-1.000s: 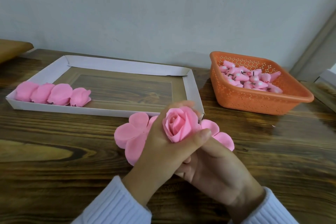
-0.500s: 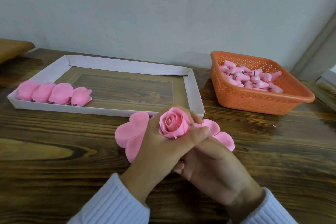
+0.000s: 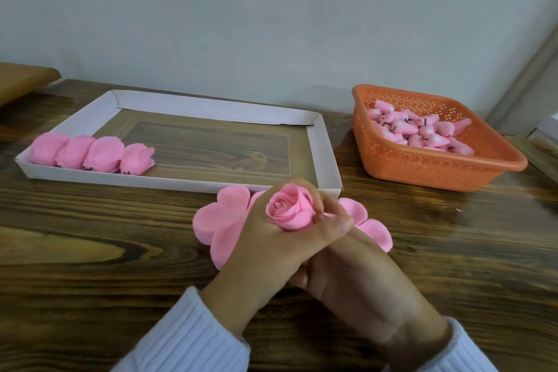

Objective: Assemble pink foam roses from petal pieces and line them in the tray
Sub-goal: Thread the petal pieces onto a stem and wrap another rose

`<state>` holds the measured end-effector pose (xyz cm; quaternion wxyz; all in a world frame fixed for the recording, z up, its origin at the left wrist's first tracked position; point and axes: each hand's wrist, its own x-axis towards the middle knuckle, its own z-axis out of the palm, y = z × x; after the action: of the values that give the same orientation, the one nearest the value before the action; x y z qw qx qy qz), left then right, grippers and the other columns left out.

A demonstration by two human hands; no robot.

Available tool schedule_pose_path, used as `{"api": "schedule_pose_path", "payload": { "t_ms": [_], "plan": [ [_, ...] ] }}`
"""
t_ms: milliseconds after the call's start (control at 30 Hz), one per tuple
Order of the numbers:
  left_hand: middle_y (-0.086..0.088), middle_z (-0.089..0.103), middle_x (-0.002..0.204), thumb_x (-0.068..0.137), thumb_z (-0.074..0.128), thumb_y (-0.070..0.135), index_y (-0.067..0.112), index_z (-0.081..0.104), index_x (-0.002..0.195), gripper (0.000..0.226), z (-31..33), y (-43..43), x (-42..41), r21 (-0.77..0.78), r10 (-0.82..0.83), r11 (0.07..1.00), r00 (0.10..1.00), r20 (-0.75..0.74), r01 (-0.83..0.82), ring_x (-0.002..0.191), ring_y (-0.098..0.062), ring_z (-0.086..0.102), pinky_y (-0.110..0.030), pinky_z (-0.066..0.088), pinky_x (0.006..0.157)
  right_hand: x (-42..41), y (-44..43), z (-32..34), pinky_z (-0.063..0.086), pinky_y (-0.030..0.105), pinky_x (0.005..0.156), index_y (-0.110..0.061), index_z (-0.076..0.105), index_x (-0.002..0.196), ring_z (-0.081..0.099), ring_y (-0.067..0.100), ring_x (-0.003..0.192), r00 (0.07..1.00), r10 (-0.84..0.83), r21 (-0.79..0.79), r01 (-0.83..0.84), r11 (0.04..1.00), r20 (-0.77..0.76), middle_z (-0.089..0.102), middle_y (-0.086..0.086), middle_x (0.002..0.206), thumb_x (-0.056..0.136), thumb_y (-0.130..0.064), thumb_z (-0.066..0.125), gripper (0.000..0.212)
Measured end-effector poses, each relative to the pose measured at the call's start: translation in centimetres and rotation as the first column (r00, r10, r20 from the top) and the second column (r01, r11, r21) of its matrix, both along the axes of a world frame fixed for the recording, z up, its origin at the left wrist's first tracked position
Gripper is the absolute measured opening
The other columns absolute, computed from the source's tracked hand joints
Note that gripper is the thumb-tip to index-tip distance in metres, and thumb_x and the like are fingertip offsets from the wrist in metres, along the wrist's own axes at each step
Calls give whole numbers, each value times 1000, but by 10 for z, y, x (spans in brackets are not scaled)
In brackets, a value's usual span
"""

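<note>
A pink foam rose (image 3: 290,211) sits wrapped in my left hand (image 3: 265,248), whose fingers and thumb curl round its petals. My right hand (image 3: 356,275) lies under and behind the left one, fingers tucked beneath the rose; what they hold is hidden. Flat pink petal pieces (image 3: 220,220) lie on the table under both hands, showing left and right of them. The white cardboard tray (image 3: 211,109) stands beyond, with several finished roses (image 3: 90,154) lined up at its left end.
An orange perforated basket (image 3: 422,169) with several pink rose buds stands at the right rear. The wooden table (image 3: 90,266) runs to a pale wall. A brown wooden edge (image 3: 21,78) shows at far left.
My left hand has closed tighter round the rose, folding its outer petals in. The rose has turned slightly, its opening now facing more to the left. My right hand has hardly moved.
</note>
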<state>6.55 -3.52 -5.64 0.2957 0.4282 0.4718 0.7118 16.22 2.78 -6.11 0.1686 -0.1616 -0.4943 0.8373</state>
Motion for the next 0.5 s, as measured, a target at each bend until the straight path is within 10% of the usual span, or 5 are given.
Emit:
{"api": "schedule_pose_path", "payload": {
  "t_ms": [167,333,500],
  "plan": [
    [-2,71,79,61,75,41,27,70,70,18,-2,1,0,-62,6,998,994,110,1,65,-21,67,-24,43,42,4,0,6,42,28,62,-4,64,116,61,15,73,998,-48,94,45,995,34,63,13,87,94,-29,54,35],
    [-12,66,74,61,76,36,20,68,69,20,-3,5,-8,-40,-1,999,977,215,9,71,-29,61,-38,51,62,16,10,17,44,14,51,-15,72,90,60,6,59,962,-263,490,195,850,72,69,4,73,91,-10,58,14],
    [0,55,58,64,85,35,18,68,76,26,0,3,-12,54,-354,931,857,376,361,50,-11,51,-26,48,56,25,22,23,47,29,74,-20,65,91,62,17,88,894,-385,695,428,577,-230,65,3,94,75,-1,56,26]
  ]
}}
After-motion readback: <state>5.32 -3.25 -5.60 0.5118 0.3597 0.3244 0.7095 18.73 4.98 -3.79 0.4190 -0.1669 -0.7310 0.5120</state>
